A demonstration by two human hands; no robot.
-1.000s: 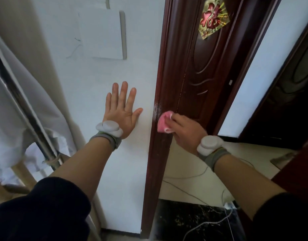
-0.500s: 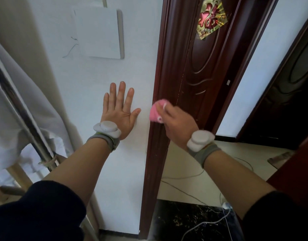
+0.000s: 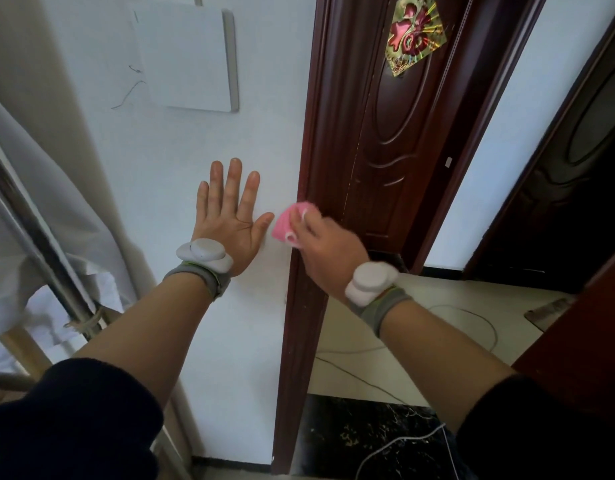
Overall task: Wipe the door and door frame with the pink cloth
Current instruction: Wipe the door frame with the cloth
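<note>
Pink and bunched into a small wad, the pink cloth (image 3: 287, 225) is pinched in your right hand (image 3: 328, 252). Your fingers (image 3: 309, 225) are curled over it and press it against the outer edge of the dark red door frame (image 3: 313, 161), right where the wood meets the white wall (image 3: 167, 174). Your left hand (image 3: 230, 220) lies flat on that wall, fingers straight and spread, holding nothing. Its thumb tip is just beside the cloth.

Part of the wad overhangs onto the paint. Shift your grip a little toward the wood, so the stroke cleans the moulding and leaves no smear on the wall.

The frame is ridged lengthwise. I would open the wad out somewhat so more fabric bears on it. Then run long strokes straight up and down from where you are holding, pushing a fingertip into each groove.

The door (image 3: 396, 150) itself stands just past your grip, on the side away from your bracing hand. Its carved curves will want the same fingertip work.

High above your grip hangs a red and gold ornament (image 3: 415, 32). Wipe around it, as it looks easy to peel. How much is already clean, I cannot tell.
</note>
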